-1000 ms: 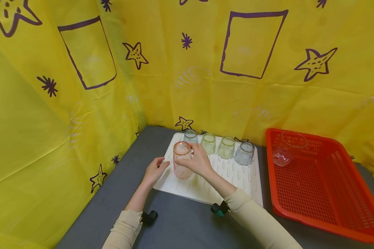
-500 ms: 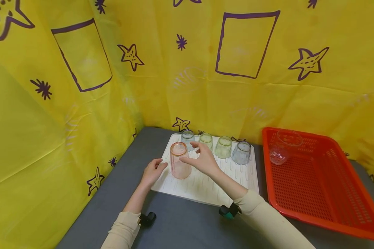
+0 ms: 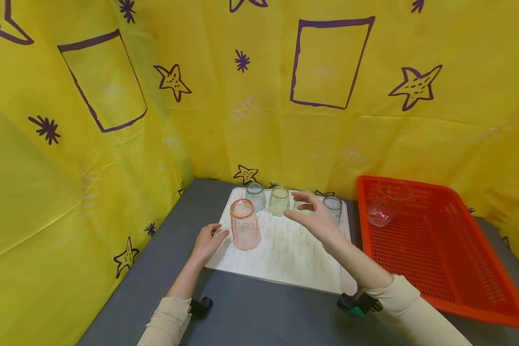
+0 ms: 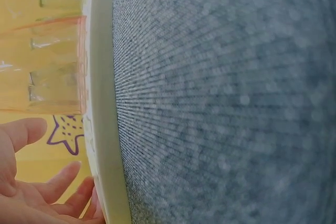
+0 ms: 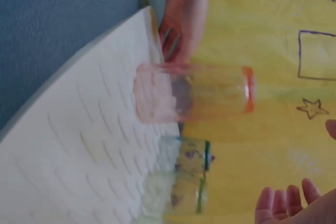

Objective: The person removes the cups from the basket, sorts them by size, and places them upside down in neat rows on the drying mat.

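A tall pink glass, tinted orange at its top, stands narrow end up on the front left of a white ridged drying mat. My left hand is beside it at the mat's left edge, thumb and fingers spread and holding nothing. To the right, my right hand hovers over the mat with loosely bent, parted fingers and nothing in them. Behind it, small tumblers line the mat's back edge: a blue one, a green one, a second green one partly hidden by that hand, and a grey-blue one.
Right of the mat sits a red plastic basket, with a clear pinkish glass leaning in its back left corner. A yellow cloth with drawn stars hangs behind and to the left of the grey table.
My right hand has let go of the pink glass and moved right, away from it. The glass stays upright on the mat. My left hand stays beside it.
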### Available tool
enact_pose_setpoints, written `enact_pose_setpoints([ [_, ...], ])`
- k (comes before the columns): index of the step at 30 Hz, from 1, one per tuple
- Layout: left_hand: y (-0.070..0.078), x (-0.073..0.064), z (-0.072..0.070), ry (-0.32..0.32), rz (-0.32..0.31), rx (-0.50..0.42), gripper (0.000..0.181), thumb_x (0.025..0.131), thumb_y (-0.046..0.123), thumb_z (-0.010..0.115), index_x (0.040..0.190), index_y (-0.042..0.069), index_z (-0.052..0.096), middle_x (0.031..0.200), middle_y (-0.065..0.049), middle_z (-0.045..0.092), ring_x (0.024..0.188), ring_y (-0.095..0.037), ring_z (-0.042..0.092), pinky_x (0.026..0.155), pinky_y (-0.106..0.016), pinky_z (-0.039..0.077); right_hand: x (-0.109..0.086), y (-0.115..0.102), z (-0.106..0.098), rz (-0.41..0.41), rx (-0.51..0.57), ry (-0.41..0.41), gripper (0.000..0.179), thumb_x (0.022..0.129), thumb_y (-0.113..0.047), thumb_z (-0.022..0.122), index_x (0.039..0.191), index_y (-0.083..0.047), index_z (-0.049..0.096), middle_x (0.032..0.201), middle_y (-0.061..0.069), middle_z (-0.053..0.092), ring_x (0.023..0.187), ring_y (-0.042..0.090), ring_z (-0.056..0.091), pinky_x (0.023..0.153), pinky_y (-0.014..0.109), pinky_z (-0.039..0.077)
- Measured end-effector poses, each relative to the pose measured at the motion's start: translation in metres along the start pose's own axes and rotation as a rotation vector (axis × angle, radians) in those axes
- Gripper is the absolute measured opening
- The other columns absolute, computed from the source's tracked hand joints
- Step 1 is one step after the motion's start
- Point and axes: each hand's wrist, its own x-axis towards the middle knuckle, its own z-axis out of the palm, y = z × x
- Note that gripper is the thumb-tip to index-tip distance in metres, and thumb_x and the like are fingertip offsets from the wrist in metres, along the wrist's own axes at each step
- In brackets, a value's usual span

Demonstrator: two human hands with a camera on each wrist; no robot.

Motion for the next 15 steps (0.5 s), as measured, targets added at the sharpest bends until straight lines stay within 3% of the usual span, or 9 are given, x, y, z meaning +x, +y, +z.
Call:
enact_pose_setpoints([
  [5, -0.003, -0.003, -0.003, 0.013, 0.004, 0.008, 0.047, 0.091, 0.024, 0.063, 0.124, -0.009, 0.057, 0.122, -0.028, 0.053, 0.114, -0.04, 0.05, 0.098, -0.051, 0.039, -0.009, -0.002, -0.032, -0.03, 0.007, 0.062, 0.059, 0.089, -0.031, 0.072, 0.139, -0.013, 0.048, 0.137, 0.007, 0.049, 0.122, 0.028, 0.043, 0.094, 0.045, 0.041],
  [9, -0.003, -0.002, -0.004, 0.011, 0.001, 0.019, 0.046, 0.091, 0.024, 0.063, 0.124, -0.008, 0.057, 0.122, -0.027, 0.053, 0.114, -0.039, 0.05, 0.099, -0.05, 0.039, -0.014, -0.001, -0.061, -0.047, 0.026, 0.139, 0.061, 0.091, -0.031, 0.07, 0.142, -0.01, 0.045, 0.139, 0.007, 0.047, 0.118, 0.023, 0.043, 0.093, 0.036, 0.039],
  [15, -0.001, 0.001, -0.001, -0.003, -0.003, 0.008, 0.045, 0.092, 0.023, 0.063, 0.124, -0.008, 0.058, 0.123, -0.027, 0.052, 0.115, -0.038, 0.05, 0.099, -0.049, 0.039, -0.016, 0.01, -0.111, -0.025, -0.008, 0.322, 0.062, 0.091, -0.037, 0.068, 0.143, -0.014, 0.043, 0.132, -0.001, 0.046, 0.109, 0.012, 0.042, 0.074, 0.017, 0.046],
])
